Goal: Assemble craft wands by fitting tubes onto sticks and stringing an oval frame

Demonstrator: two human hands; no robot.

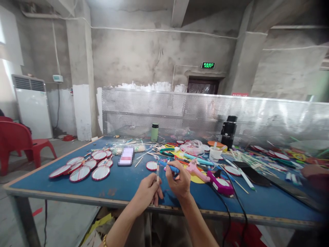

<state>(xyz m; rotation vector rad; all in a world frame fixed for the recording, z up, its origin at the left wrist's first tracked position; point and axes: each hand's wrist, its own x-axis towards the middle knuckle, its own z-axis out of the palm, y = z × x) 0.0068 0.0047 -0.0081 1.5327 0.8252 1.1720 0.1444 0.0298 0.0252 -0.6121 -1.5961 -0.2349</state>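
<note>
Near the table's front edge, my left hand [148, 191] is closed around a thin pale stick [157, 173] that stands upright. Just right of it my right hand [180, 178] grips a blue pen [172, 167], its tip pointing left toward the top of the stick. Behind the hands lies a small round red-rimmed disc [151, 166]. A pink and purple glue gun [221, 183] rests to the right of my right hand, on a yellow piece [197, 177].
Several red-rimmed discs [80, 173] lie on the blue table [118, 188] at left, near a phone [126, 156]. Behind stand a green bottle [154, 132] and black thermos [228, 132]. Sticks and a white cup [215, 153] are at right. Another person's hand [314, 171] shows far right.
</note>
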